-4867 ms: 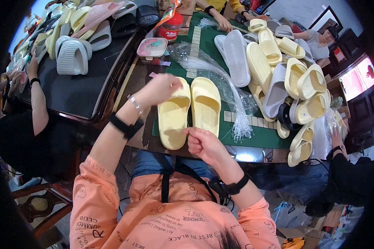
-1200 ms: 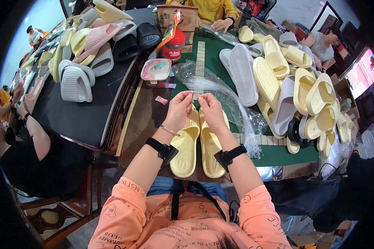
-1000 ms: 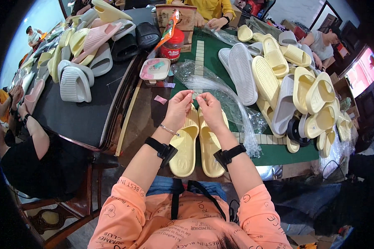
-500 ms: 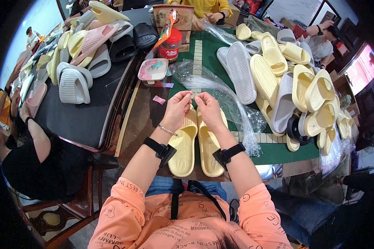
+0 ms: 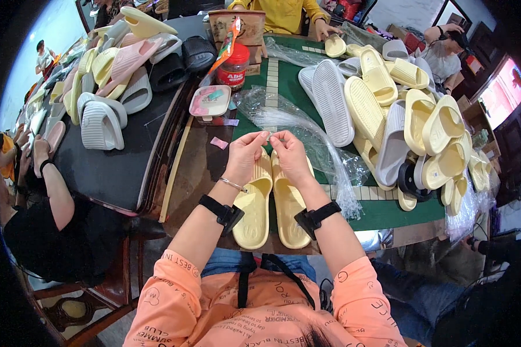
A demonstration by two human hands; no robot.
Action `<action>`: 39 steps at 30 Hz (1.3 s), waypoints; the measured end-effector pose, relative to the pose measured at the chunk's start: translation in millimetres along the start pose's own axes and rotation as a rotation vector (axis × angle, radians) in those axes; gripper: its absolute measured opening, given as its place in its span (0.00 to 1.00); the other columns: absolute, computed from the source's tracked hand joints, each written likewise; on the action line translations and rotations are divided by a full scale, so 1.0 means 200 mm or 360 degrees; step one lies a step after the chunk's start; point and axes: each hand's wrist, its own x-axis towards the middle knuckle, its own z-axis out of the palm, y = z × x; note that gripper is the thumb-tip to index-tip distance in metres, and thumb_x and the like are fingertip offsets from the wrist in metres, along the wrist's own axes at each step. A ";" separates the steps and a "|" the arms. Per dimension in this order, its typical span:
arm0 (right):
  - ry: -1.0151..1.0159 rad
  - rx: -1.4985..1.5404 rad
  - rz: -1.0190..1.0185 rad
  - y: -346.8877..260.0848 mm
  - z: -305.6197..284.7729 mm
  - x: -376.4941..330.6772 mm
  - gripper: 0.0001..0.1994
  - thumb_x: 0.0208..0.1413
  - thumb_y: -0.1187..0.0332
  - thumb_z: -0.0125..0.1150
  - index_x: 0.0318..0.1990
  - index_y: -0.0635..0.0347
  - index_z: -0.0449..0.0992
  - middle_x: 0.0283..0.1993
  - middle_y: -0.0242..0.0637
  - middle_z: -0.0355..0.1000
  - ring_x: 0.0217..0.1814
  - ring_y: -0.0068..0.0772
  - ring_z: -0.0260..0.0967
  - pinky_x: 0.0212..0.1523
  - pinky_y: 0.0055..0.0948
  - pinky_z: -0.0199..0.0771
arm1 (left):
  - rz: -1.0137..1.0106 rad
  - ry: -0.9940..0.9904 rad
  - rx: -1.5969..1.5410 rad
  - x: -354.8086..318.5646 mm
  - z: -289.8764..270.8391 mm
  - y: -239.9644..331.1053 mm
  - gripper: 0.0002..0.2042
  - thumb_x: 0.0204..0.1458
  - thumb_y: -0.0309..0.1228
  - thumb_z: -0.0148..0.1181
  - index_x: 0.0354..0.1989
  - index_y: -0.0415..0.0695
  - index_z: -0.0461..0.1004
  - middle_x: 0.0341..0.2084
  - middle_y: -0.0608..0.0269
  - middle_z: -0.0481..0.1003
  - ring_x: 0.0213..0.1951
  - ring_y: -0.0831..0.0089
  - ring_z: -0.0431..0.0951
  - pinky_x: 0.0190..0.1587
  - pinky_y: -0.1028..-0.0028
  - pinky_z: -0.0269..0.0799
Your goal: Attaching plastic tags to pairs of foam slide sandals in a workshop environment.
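Note:
My left hand [image 5: 246, 156] and my right hand [image 5: 291, 157] meet above the far ends of a pair of pale yellow slippers. Thumb and forefinger are pinched together on each; whatever small thing sits between the fingertips is too tiny to name. Below them, the left slipper [image 5: 251, 218] and the right slipper [image 5: 290, 217] lie side by side at the table's near edge, their straps partly hidden by my hands. Just right of my right hand runs a bundle of thin clear plastic strands [image 5: 345, 188], spilling out of a clear plastic bag [image 5: 252, 103].
Yellow and grey slippers [image 5: 367, 113] are heaped at the right on a green mat [image 5: 382, 216]. Another slipper pile [image 5: 102, 124] covers the black table at left. Beyond my hands stand a red-lidded jar [image 5: 233, 66] and a small tub [image 5: 211, 100]. Co-workers sit left and across.
My hands remain pinched together above the slippers, with only slight finger movement. Across the table, the yellow-sleeved person's hand has moved right to a yellow slipper.

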 end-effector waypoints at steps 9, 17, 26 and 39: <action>0.0010 0.0191 -0.0036 -0.01 -0.01 -0.01 0.05 0.53 0.70 0.52 0.32 0.63 0.68 0.26 0.26 0.68 0.26 0.11 0.59 0.27 0.14 0.58 | -0.0143 0.0033 -0.0002 0.00 0.01 0.00 0.08 0.44 0.30 0.61 0.30 0.38 0.75 0.19 0.69 0.70 0.14 0.88 0.58 0.16 0.86 0.51; 0.0005 0.0204 0.0052 -0.02 -0.01 -0.01 0.05 0.52 0.71 0.52 0.31 0.63 0.69 0.25 0.25 0.67 0.24 0.10 0.57 0.26 0.14 0.56 | -0.0125 0.0011 -0.0036 0.00 0.01 0.00 0.08 0.44 0.30 0.60 0.30 0.38 0.75 0.20 0.69 0.71 0.15 0.88 0.58 0.17 0.86 0.51; -0.0065 0.0291 0.0027 -0.03 0.00 -0.02 0.04 0.52 0.72 0.52 0.31 0.63 0.70 0.28 0.28 0.70 0.28 0.12 0.62 0.30 0.13 0.60 | -0.0158 0.0017 0.0060 -0.01 0.01 0.01 0.08 0.44 0.30 0.61 0.29 0.37 0.75 0.20 0.69 0.71 0.15 0.88 0.59 0.17 0.86 0.51; -0.0026 0.0373 0.0131 -0.01 -0.03 -0.01 0.04 0.52 0.71 0.52 0.30 0.61 0.72 0.26 0.24 0.69 0.22 0.09 0.55 0.24 0.12 0.55 | -0.0120 0.0013 0.0147 -0.02 0.03 0.01 0.07 0.46 0.31 0.59 0.26 0.40 0.75 0.21 0.69 0.72 0.16 0.87 0.61 0.17 0.86 0.52</action>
